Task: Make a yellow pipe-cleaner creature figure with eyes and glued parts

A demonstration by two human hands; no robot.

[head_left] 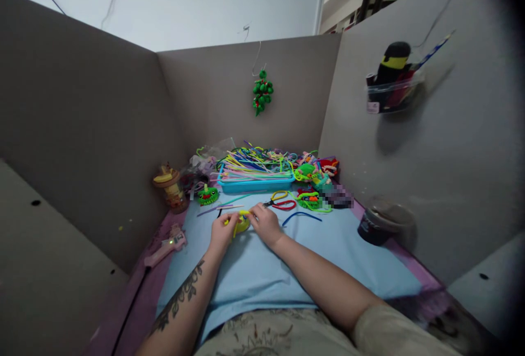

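Observation:
My left hand (pixel 222 231) and my right hand (pixel 266 223) meet over the light blue cloth (pixel 254 268), both with fingers pinched on a small yellow pipe-cleaner piece (pixel 241 222) held between them. A loose blue pipe cleaner (pixel 301 216) lies just right of my right hand. Scissors with red and yellow handles (pixel 279 201) rest just beyond my right hand.
A blue tray (pixel 254 184) piled with coloured pipe cleaners stands at the back, finished green figures (pixel 208 195) beside it. A pink glue gun (pixel 166 245) lies left, a dark round container (pixel 375 226) right. Grey partition walls enclose the desk; a green ornament (pixel 262 92) hangs on the back wall.

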